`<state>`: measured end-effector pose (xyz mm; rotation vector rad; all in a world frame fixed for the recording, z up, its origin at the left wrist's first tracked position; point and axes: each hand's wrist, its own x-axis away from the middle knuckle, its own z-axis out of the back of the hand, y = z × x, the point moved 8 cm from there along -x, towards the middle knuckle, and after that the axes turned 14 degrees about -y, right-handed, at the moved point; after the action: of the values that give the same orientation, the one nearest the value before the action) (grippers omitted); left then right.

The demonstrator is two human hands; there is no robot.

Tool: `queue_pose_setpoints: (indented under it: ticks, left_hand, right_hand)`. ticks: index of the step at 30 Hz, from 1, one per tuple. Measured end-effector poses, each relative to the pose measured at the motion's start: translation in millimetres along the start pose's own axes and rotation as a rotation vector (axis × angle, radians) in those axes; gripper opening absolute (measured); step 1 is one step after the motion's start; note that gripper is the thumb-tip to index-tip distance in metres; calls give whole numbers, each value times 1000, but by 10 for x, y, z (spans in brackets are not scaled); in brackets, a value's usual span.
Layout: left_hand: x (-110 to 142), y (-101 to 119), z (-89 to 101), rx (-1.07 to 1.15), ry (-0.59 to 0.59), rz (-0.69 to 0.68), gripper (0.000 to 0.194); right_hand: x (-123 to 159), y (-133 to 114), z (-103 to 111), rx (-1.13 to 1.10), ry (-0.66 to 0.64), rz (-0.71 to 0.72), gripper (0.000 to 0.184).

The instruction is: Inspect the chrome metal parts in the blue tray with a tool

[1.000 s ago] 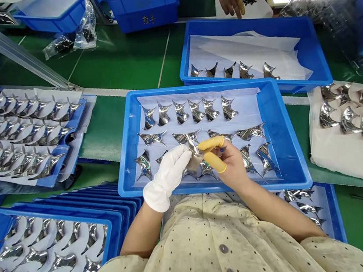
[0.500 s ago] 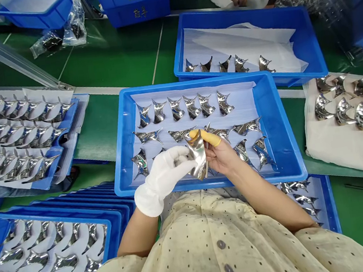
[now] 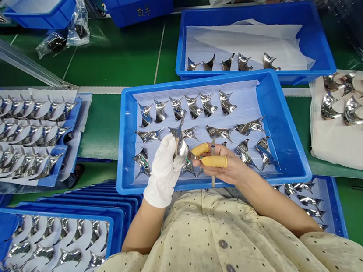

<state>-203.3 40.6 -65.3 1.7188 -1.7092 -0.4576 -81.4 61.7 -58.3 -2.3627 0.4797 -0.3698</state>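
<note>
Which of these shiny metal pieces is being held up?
The metal piece in the white-gloved left hand, above the central blue tray; the others there rest on its white liner.

curved, mirror-shiny metal piece with pointed corners was tilted, one tip up, gripped in left hand above blue tray, lower end at right hand fingertips, while slim pale stick with dark band sat near-upright in that hand

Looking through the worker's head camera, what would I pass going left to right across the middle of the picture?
Rows of shiny metal pieces → white-gloved left hand → held metal piece → right hand → pale cloth.
</note>
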Motion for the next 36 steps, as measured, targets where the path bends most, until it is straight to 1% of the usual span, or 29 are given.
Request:
queue_pose_setpoints:
  ticks: [2, 5, 7, 10, 13, 15, 19, 22, 24, 25, 27, 28, 29, 30, 31, 32, 33, 34, 35, 36]
  left_hand:
    - [-1, -15, -24, 2, -14, -8, 31]
    - [25, 59, -69, -73, -31, -53, 28]
    - [45, 115, -105, -130, -42, -72, 31]
    - [68, 159, -129, -180, -34, -81, 31]
    - [67, 144, -147, -218, -53, -62, 35]
    - [55, 129, -154, -234, -72, -51, 37]
    - [17, 125, -208, -256, -128, -42, 39]
    - [-9, 127, -262, -297, -155, -22, 42]
    - [-20, 142, -273, -319, -157, -22, 43]
    - [-24, 154, -267, -326, -156, -28, 44]
    - [-32, 176, -223, -337, -147, -38, 43]
    - [-36, 181, -190, -345, -141, -38, 42]
    - [-42, 179, -156, -353, -137, -31, 41]
    - [-48, 173, -123, -360, -132, -24, 40]
    - [-53, 165, -95, -366, -127, -15, 39]
    - [-57, 154, -75, -369, -124, -7, 38]
    - [-58, 142, -66, -369, -126, 2, 38]
    - [-56, 130, -63, -368, -129, 12, 37]
    - [-51, 122, -66, -367, -131, 20, 37]
    - [-43, 117, -71, -366, -133, 26, 37]
  right_hand:
    - [-4, -12, 30, 6, 45, 12, 38]
    - [-7, -25, 146, 3, 141, 28, 44]
    - [-13, -5, 216, -32, 163, 22, 46]
    - [-29, 70, 253, -126, 117, -6, 46]
    - [-34, 143, 234, -215, 45, -14, 45]
    - [-28, 170, 233, -238, 29, -3, 44]
    - [-6, 165, 264, -177, 56, 34, 43]
    - [51, 74, 307, -79, 102, 88, 45]
    - [157, -91, 382, 45, 159, 150, 47]
    - [247, -225, 453, 136, 218, 197, 48]
    - [516, -603, 646, 415, 416, 311, 45]
    - [683, -825, 745, 609, 550, 355, 39]
    - [842, -1045, 828, 839, 687, 364, 31]
    - [961, -1235, 900, 1084, 811, 319, 23]
    - [1040, -1393, 976, 1316, 922, 234, 17]
    - [1061, -1500, 1073, 1511, 993, 96, 15]
    - [1048, -1568, 1187, 1662, 1035, -67, 17]
    - [1003, -1600, 1298, 1779, 1039, -229, 20]
    - [935, -1600, 1397, 1868, 1009, -376, 23]
    - [855, -1580, 1474, 1935, 962, -493, 27]
